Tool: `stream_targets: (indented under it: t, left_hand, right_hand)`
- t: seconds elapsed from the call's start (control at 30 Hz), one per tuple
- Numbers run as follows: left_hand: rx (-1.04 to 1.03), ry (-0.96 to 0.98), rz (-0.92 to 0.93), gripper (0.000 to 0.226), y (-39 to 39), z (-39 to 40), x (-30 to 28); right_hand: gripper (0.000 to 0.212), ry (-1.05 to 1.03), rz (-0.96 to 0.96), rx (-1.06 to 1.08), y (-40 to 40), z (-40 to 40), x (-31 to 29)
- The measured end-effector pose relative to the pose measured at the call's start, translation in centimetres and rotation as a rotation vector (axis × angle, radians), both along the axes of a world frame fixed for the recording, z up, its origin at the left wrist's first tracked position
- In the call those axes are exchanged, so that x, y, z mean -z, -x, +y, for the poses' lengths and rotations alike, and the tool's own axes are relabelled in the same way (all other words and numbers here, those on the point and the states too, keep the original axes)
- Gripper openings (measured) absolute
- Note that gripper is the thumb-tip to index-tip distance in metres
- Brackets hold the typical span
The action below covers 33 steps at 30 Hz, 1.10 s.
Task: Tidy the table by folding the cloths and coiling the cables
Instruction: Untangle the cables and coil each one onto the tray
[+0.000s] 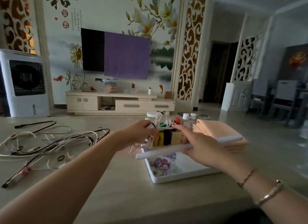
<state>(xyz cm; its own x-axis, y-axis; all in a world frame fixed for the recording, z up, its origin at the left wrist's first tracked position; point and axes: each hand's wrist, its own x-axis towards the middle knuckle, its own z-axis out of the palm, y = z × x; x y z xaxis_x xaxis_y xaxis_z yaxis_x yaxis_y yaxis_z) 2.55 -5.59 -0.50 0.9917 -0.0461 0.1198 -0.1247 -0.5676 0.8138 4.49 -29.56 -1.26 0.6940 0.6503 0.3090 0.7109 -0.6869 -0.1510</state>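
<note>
A: Where is the white cable just now?

B: Up off the desk, above the far end of the flowered tray. The left hand holds it; that grip is curled round a bundle of white loops, with some rising above the fingers and more dangling below the palm.

A: And the right hand?

B: It reaches forward over the tray with fingers stretched nearly straight, so that grip is apart. Its fingertips come just beside the loops, at the same height as the left hand. Whether they touch the strand I cannot tell; the picture is blurred there.

A: The other cables?

B: A loose tangle of black and white cables lies on the desk to the left, well apart from both hands. One black cable curves away at the far left edge of it.

A: And the cloths?

B: A stack of peach cloths lies folded to the right of the tray, near the right hand. A white tube lies across the tray, partly under that hand.

A: Anything between the hands?

B: Small bottles in several colours stand at the tray's far end, just behind and below the held loops.
</note>
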Motion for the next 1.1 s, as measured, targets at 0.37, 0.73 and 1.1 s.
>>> stream_targets:
  t: [0.37,0.73,1.1]
  left_hand:
    - [-0.234,0.039,0.202,0.025,-2.3,-4.0,2.8]
    - [-0.114,-0.403,0.14,0.019,-4.8,-6.7,5.8]
    - [-0.072,-0.533,-0.019,0.069,-3.4,-6.3,6.8]
  right_hand:
    - [0.036,-0.247,0.164,-0.058,-2.2,-3.7,6.9]
    - [0.018,-0.296,0.335,-0.089,-4.0,-5.5,7.2]
    - [0.02,-0.029,0.332,-0.019,-5.1,-4.6,5.9]
